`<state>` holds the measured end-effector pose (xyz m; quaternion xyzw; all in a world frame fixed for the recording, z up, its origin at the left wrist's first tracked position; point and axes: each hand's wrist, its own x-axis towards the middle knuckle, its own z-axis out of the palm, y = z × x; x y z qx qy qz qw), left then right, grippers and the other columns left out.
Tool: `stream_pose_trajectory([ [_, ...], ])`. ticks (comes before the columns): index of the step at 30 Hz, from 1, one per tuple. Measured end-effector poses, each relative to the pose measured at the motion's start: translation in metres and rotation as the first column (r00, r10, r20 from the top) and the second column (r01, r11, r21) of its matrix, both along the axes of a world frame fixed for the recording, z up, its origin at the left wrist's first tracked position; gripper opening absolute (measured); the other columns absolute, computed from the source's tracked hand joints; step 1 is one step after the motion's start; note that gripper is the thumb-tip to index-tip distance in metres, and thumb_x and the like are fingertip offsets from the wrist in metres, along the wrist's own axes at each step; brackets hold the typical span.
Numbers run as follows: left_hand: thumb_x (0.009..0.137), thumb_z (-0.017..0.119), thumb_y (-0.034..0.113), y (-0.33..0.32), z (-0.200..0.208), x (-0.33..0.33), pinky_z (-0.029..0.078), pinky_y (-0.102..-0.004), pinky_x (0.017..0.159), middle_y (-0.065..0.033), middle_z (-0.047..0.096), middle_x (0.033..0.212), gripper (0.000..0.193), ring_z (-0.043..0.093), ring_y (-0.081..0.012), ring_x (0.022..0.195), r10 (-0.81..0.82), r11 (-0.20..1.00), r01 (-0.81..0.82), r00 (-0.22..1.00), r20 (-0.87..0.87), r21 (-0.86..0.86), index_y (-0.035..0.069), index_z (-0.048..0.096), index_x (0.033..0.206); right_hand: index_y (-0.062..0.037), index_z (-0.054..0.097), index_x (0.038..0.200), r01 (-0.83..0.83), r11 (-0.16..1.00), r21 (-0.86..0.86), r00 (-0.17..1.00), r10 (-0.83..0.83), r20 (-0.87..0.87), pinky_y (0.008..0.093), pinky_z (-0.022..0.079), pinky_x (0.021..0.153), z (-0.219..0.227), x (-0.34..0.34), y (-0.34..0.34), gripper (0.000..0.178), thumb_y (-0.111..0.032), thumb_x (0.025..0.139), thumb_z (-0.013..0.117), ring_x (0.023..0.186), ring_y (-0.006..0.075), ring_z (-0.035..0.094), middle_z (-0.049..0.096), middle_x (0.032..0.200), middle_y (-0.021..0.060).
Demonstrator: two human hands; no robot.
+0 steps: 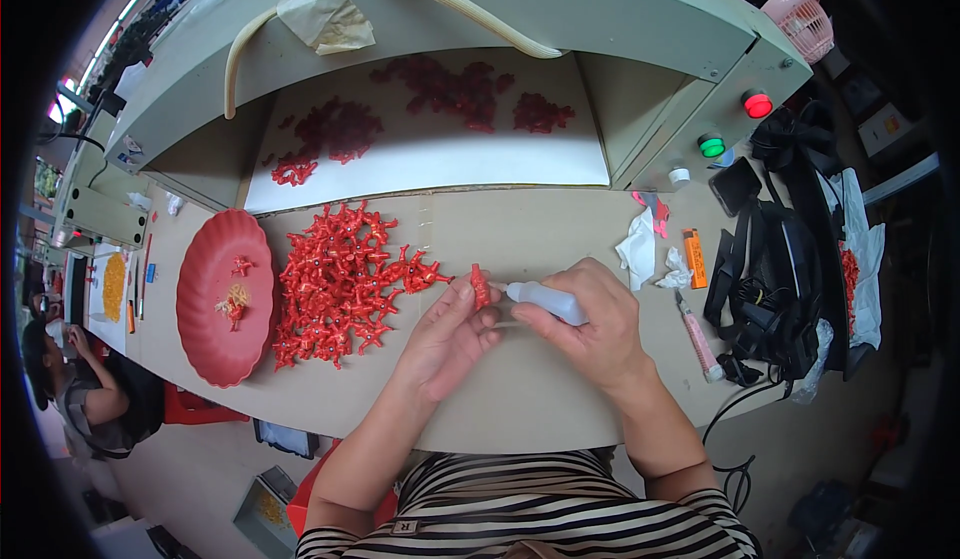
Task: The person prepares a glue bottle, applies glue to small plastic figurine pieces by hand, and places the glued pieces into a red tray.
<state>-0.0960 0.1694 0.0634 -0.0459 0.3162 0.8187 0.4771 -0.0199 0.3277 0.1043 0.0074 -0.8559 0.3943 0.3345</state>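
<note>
Held red figure (480,286) — features seemingly too small to tell.

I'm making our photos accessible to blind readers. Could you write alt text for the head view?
A person's left hand holds a small red figurine while the right hand points a translucent squeeze bottle toward it. A pile of red figurines lies at left beside a scalloped red dish; more red pieces lie inside the open-fronted cabinet ahead.
</note>
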Motion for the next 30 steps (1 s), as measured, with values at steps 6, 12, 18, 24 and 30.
stream_pose_trajectory([
  [6, 0.089, 0.052, 0.025, 0.002, -0.001, -0.001, 0.043, -0.0252, 0.069, 0.0004, 0.056, 0.095, 0.021, 0.049, -0.0082, 0.076, -0.003, 1.000, 0.003, 1.000, -0.002, 0.004, 0.012, 0.051, 0.106, -0.0043, 0.056, 0.075, 0.001, 1.000, -0.007, 1.000, -0.001, 0.012, 0.0333, 0.040, 0.052, 0.000, 0.000, 0.002, 0.028, -0.019, 0.062, 0.076, 0.059, 0.0247, 0.051, 0.053, 0.067, 0.0080],
  [12, 0.089, 0.052, 0.024, -0.002, -0.004, -0.001, 0.043, -0.0259, 0.069, 0.0001, 0.057, 0.095, 0.022, 0.050, -0.0082, 0.076, 0.005, 0.999, -0.005, 1.000, -0.007, 0.047, 0.012, 0.051, 0.107, -0.0038, 0.055, 0.075, -0.007, 0.989, -0.151, 0.995, 0.022, 0.099, 0.0284, 0.042, 0.054, 0.004, 0.003, 0.001, 0.023, -0.014, 0.067, 0.074, 0.062, 0.0179, 0.054, 0.056, 0.070, 0.0057],
  [18, 0.089, 0.052, 0.024, -0.007, -0.006, -0.004, 0.043, -0.0262, 0.070, 0.0000, 0.058, 0.095, 0.027, 0.050, -0.0078, 0.076, 0.071, 0.986, -0.078, 0.996, 0.052, 0.147, 0.011, 0.050, 0.112, -0.0035, 0.049, 0.091, -0.049, 0.658, -0.751, 0.950, 0.264, 0.170, 0.0238, 0.046, 0.067, -0.002, -0.007, 0.019, 0.022, -0.007, 0.077, 0.066, 0.071, 0.0101, 0.056, 0.058, 0.081, 0.0039],
  [24, 0.090, 0.049, 0.025, -0.011, 0.005, -0.003, 0.042, -0.0252, 0.066, -0.0007, 0.055, 0.094, 0.027, 0.048, -0.0100, 0.076, 0.094, 0.969, -0.104, 0.994, 0.058, 0.222, 0.010, 0.048, 0.112, -0.0039, 0.044, 0.101, -0.153, 0.662, -0.734, 0.854, 0.462, 0.239, 0.0253, 0.049, 0.073, -0.003, -0.057, 0.008, 0.024, -0.005, 0.082, 0.058, 0.078, 0.0119, 0.057, 0.056, 0.087, 0.0051],
  [30, 0.090, 0.048, 0.027, -0.007, 0.006, -0.001, 0.041, -0.0277, 0.069, -0.0011, 0.055, 0.096, 0.028, 0.048, -0.0103, 0.077, 0.013, 0.901, -0.006, 1.000, -0.013, 0.433, 0.010, 0.049, 0.113, -0.0024, 0.053, 0.092, -0.213, 0.932, -0.294, 0.885, 0.312, 0.345, 0.0299, 0.047, 0.069, -0.014, -0.157, -0.009, 0.015, -0.011, 0.080, 0.057, 0.081, 0.0161, 0.058, 0.059, 0.083, 0.0062],
])
